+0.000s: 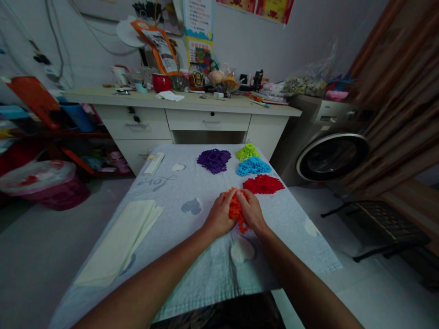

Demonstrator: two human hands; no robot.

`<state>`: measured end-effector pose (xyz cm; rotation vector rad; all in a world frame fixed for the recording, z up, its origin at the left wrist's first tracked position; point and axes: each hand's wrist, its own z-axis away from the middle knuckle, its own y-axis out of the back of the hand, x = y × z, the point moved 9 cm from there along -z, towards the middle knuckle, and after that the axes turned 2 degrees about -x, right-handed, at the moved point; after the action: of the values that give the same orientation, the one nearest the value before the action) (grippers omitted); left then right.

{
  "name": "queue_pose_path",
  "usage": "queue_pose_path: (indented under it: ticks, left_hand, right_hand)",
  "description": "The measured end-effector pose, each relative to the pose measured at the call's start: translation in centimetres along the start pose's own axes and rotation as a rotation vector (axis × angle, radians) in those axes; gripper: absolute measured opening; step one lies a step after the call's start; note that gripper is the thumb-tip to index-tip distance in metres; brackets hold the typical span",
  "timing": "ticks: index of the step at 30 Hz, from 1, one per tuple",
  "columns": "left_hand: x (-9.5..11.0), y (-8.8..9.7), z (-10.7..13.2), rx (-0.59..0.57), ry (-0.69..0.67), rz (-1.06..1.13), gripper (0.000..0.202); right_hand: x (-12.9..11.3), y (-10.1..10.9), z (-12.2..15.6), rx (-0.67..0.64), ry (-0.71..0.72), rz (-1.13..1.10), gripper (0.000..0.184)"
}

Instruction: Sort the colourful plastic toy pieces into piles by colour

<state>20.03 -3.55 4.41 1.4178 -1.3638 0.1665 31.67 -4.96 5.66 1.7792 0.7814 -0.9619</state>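
Note:
Both hands come together over the near middle of the cloth-covered table. My left hand (221,214) and my right hand (252,210) are closed around an orange openwork bundle (236,208), lacy like crochet, though its exact kind is unclear. One looped end of it hangs below the fingers. Just beyond my right hand lies a similar red bundle (263,184). Behind that are a blue bundle (253,166) and a lime green bundle (247,152). Farther left, a purple bundle (214,160) rests on the cloth.
Folded pale yellow sheets (118,242) lie at the table's left, with a small white packet (155,163) beyond. A cluttered white desk (209,119) stands behind. To the right are a washing machine (322,146) and a black stool (380,228); a lined pink bin (44,185) is left.

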Motion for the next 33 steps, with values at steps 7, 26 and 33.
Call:
queue_pose_path:
  ticks: [7, 26, 33]
  left_hand:
    - [-4.2, 7.9, 0.8, 0.139, 0.118, -0.106, 0.083]
    - [-6.3, 15.4, 3.3, 0.475, 0.221, -0.558, 0.048]
    - [-2.9, 10.1, 1.7, 0.086, 0.079, -0.626, 0.032]
  right_hand:
    - [-3.7, -7.2, -3.3, -0.075, 0.042, -0.123, 0.035]
    - [3.5, 10.6, -9.0, 0.357, 0.000, 0.222, 0.035]
    - [10.9, 13.0, -9.2, 0.238, -0.299, 0.443, 0.051]
